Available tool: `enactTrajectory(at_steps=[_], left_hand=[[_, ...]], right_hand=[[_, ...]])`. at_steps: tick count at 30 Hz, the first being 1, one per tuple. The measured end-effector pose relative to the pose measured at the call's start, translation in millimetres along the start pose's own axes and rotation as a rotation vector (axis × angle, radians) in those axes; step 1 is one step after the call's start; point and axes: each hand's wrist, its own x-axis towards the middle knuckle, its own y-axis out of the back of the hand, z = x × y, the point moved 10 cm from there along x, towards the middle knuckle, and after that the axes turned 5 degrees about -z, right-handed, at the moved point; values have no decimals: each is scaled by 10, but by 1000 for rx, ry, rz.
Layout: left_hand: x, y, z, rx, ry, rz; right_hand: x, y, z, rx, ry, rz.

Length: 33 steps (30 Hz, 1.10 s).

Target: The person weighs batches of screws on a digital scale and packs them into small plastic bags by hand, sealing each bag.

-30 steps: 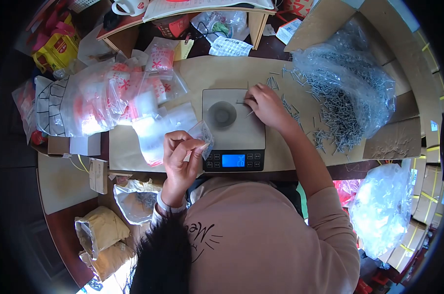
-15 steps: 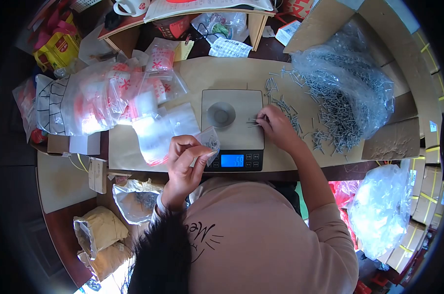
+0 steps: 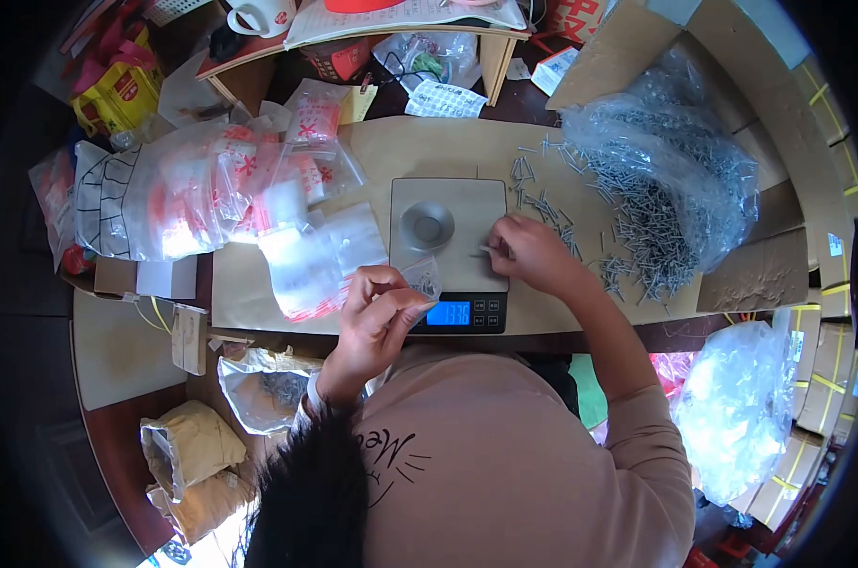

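My left hand (image 3: 374, 317) pinches a small clear plastic bag (image 3: 423, 276) with small metal pieces inside, over the front left of the digital scale (image 3: 467, 268). On the scale's plate stands a small round metal dish (image 3: 427, 226). My right hand (image 3: 528, 254) is at the plate's right edge, its fingers pinched around screws (image 3: 486, 250) whose ends show to the left. The blue display (image 3: 448, 313) is lit and partly covered by the bag. Loose screws (image 3: 547, 210) lie right of the scale, near a large heap of screws (image 3: 652, 227).
An open cardboard box (image 3: 756, 275) and clear plastic (image 3: 675, 142) surround the heap. Flat clear bags (image 3: 306, 256) and filled red-and-white bags (image 3: 197, 185) lie to the left. A wooden shelf (image 3: 491, 62) stands behind; an open sack (image 3: 259, 393) sits below the table edge.
My right hand has moved down along the scale's right side with screws in its fingers. My left hand and its bag have shifted right, closer to the display. The display's reading has changed.
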Motion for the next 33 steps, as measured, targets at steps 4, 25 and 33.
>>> enactTrajectory(at_steps=[4, 25, 33], left_hand=[[44, -62, 33, 25, -38, -30], [38, -82, -138, -365, 178, 63], [-9, -236, -202, -171, 320, -144]], right_hand=[[171, 406, -592, 331, 136, -4], [-42, 358, -982, 135, 320, 116], [-156, 308, -1079, 174, 353, 215]])
